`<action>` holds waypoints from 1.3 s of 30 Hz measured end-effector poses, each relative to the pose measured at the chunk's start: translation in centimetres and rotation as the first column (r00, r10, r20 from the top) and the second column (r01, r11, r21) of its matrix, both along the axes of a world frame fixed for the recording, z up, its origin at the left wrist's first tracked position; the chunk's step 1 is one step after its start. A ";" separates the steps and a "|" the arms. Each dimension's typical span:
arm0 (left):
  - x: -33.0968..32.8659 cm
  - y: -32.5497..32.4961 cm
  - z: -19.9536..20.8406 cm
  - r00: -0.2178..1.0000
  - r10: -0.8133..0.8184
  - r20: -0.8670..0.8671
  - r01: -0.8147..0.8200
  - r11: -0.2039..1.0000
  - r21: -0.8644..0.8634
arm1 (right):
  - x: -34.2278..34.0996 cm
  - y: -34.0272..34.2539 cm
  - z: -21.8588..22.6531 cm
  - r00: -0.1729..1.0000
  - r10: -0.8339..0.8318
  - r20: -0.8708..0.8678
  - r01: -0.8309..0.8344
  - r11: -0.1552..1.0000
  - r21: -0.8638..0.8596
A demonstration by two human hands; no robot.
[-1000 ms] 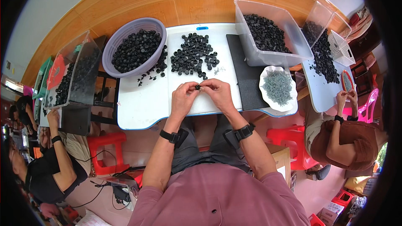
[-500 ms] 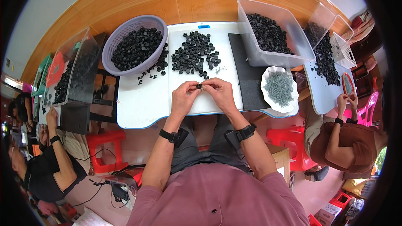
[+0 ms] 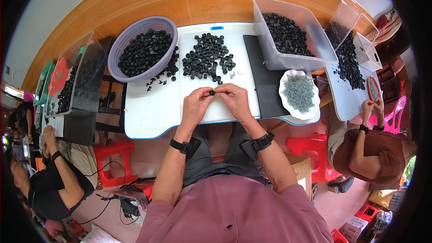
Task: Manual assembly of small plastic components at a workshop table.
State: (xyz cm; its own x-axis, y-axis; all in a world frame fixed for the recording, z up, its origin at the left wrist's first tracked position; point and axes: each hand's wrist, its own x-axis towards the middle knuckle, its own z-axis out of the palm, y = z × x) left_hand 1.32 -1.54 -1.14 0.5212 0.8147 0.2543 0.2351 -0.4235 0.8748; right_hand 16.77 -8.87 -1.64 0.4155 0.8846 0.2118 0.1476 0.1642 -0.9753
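Over the near part of the white table (image 3: pixel 153 114), my left hand (image 3: pixel 194 104) pinches a small round black cap (image 3: pixel 212 92) between thumb and fingertips. My right hand (image 3: pixel 235 100) meets it from the other side, its thumb and forefinger pressed together right at the cap. Whatever those right fingertips grip is too small to make out. Just beyond both hands lies a spread of similar black caps (image 3: pixel 207 56). A few thin grey pieces (image 3: pixel 236 74) rest beside that spread, to the right.
A purple basket (image 3: pixel 114 58) of black parts stands at left. On a black board (image 3: pixel 258 81) at right are a clear bin (image 3: pixel 297 63) and, partly, a scalloped white dish (image 3: pixel 310 114) of grey-green pieces. Co-workers sit left (image 3: pixel 54 184) and right (image 3: pixel 369 153). Red stools (image 3: pixel 114 164) flank me.
My hands stay together at the black cap, with only slight finger movement. The view has shifted a little. At left, the co-worker's hands have come together lower down.
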 end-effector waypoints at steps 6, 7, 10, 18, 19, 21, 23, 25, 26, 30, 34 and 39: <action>0.0 -0.1 -0.3 0.999 0.038 -0.017 -0.037 0.999 0.034 | -0.3 -0.1 0.5 0.994 -0.038 0.102 0.038 0.999 -0.003; 0.1 -0.2 -0.3 0.999 0.045 -0.014 -0.044 0.998 0.039 | -0.2 0.0 0.4 0.991 -0.046 0.123 0.046 0.999 -0.004; 0.2 -0.2 -0.5 0.999 0.053 -0.010 -0.052 0.997 0.054 | -0.2 0.0 0.2 0.988 -0.053 0.142 0.055 0.998 -0.006; 0.0 -0.3 -0.4 0.999 0.053 0.003 -0.053 0.998 0.019 | -0.4 -0.2 0.5 0.944 -0.080 0.321 0.049 0.993 0.104; 0.1 -0.4 -0.2 0.999 0.050 -0.017 -0.050 0.999 0.003 | -0.4 -0.2 0.5 0.935 -0.088 0.343 0.050 0.992 0.119; 0.1 -0.4 -0.1 0.998 0.048 -0.038 -0.048 0.999 -0.013 | -0.4 -0.3 0.5 0.926 -0.097 0.364 0.050 0.990 0.134; 0.0 -0.3 -0.3 0.999 0.041 -0.015 -0.042 0.998 -0.040 | -0.6 -0.4 0.5 0.905 -0.107 0.412 0.040 0.985 0.169; -0.1 -0.1 -0.7 0.999 0.036 0.007 -0.036 0.998 -0.053 | -0.8 -0.3 0.6 0.896 -0.108 0.430 0.026 0.981 0.192; -0.2 0.0 -0.9 0.999 0.031 0.030 -0.029 0.997 -0.066 | -0.9 -0.3 0.7 0.887 -0.109 0.449 0.012 0.977 0.214; -0.2 0.3 -0.4 0.999 0.005 0.035 0.002 0.982 -0.188 | -1.0 -0.3 0.7 0.864 -0.150 0.480 0.024 0.966 0.258; -0.9 1.3 0.3 0.995 -0.087 0.051 0.100 0.925 -0.366 | -1.1 -0.2 0.9 0.791 -0.191 0.581 0.032 0.962 0.272; -1.0 1.7 1.0 0.984 -0.148 0.099 0.178 0.862 -0.475 | -1.1 -0.3 0.7 0.763 -0.215 0.610 0.018 0.950 0.311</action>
